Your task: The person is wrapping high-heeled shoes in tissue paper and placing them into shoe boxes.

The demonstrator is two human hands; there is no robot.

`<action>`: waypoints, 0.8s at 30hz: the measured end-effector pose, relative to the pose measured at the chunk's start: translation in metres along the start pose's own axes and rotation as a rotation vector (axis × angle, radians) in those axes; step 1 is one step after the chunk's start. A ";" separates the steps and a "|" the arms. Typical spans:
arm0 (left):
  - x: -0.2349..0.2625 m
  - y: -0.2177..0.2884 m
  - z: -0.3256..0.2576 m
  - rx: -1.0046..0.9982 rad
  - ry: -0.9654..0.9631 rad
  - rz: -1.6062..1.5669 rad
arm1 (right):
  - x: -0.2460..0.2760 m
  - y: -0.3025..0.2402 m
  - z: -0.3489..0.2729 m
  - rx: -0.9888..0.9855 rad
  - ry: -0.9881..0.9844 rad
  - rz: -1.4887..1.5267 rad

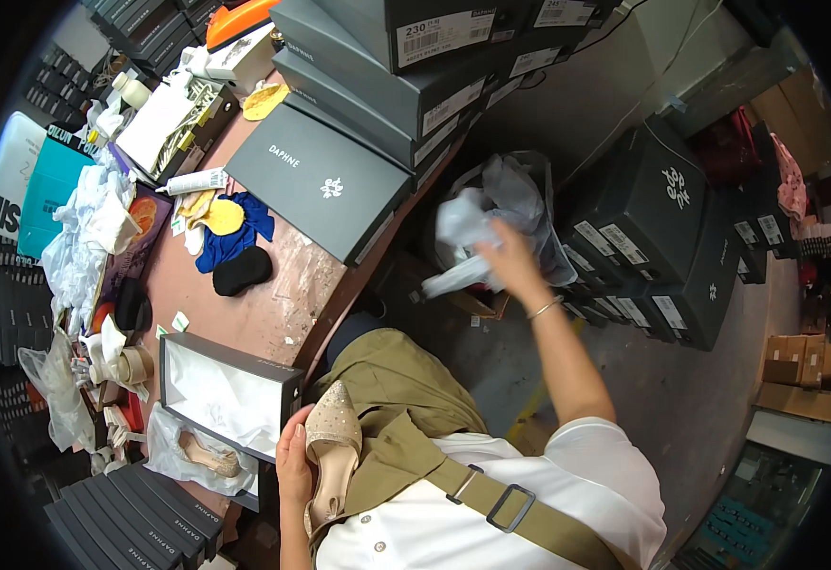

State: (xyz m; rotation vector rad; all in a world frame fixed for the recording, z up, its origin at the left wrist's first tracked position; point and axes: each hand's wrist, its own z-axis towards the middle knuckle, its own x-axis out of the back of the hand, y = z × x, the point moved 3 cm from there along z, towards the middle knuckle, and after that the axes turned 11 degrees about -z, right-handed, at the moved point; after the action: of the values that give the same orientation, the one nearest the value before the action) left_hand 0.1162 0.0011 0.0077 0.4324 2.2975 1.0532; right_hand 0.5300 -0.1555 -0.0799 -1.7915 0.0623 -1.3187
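Observation:
My left hand [294,456] is closed around a beige pointed-toe shoe [334,427] covered in sparkling stones, held upright against my apron. My right hand [508,255] reaches out over a bin lined with a clear plastic bag [556,252]. Crumpled whitish wrapping [463,223] is at its fingers, but motion blurs them, so I cannot tell whether they grip it. Beside my left hand, an open dark grey shoebox [230,366] lined with white tissue lies on the table. Below that box, a matching shoe [208,454] rests on thin clear wrapping.
A closed grey shoebox [316,180] lies by stacked boxes [377,85] on the pinkish table [292,275]. A white tube [194,181], blue cloth [235,233] and black pad [242,273] sit left of it. More shoeboxes [643,218] stand right of the bin; lids [135,522] lie lower left.

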 end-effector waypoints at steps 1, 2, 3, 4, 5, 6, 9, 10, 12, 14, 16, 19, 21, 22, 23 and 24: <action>-0.002 -0.002 0.001 0.024 0.009 0.013 | 0.019 0.031 0.009 0.185 0.255 -0.371; -0.004 -0.003 0.002 0.046 0.019 0.027 | 0.025 0.050 0.017 0.099 0.138 -0.497; -0.006 -0.003 0.004 0.065 0.029 0.043 | 0.027 0.066 0.025 0.014 0.021 -0.616; -0.010 -0.002 0.005 0.074 0.040 0.039 | 0.017 0.085 0.034 -0.006 -0.034 -0.696; -0.013 0.001 0.007 0.085 0.038 0.058 | -0.005 0.111 0.042 -0.031 -0.090 -0.768; -0.016 0.004 0.008 0.092 0.040 0.076 | -0.027 0.135 0.053 -0.050 -0.146 -0.837; -0.023 0.007 0.007 0.094 0.089 0.179 | -0.073 0.196 0.082 -0.224 -0.320 -0.857; -0.025 0.007 0.007 0.107 0.106 0.203 | -0.086 0.207 0.084 -0.203 -0.264 -0.845; -0.029 0.007 0.008 0.135 0.133 0.235 | -0.129 0.217 0.093 -0.227 -0.424 -0.889; -0.036 0.007 0.016 0.192 0.154 0.225 | -0.185 0.245 0.092 -0.362 -0.488 -0.909; -0.039 0.004 0.015 0.209 0.171 0.220 | -0.209 0.232 0.083 -0.347 -0.353 -0.863; -0.044 0.010 0.016 0.189 0.177 0.247 | -0.218 0.249 0.091 -0.371 -0.290 -0.828; -0.040 0.012 0.021 0.203 0.171 0.280 | -0.210 0.279 0.091 -0.419 -0.295 -0.829; -0.035 0.003 0.016 0.208 0.199 0.255 | -0.188 0.245 0.086 -0.430 -0.336 -0.803; -0.036 0.001 0.017 0.207 0.185 0.239 | -0.169 0.222 0.080 -0.352 -0.369 -0.833; -0.037 0.002 0.019 0.201 0.163 0.226 | -0.153 0.205 0.075 -0.277 -0.394 -0.862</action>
State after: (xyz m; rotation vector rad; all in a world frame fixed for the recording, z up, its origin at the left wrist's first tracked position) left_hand 0.1569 -0.0056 0.0124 0.7252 2.5579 0.9971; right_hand 0.6124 -0.1568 -0.3335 -2.4120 -0.8676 -1.5301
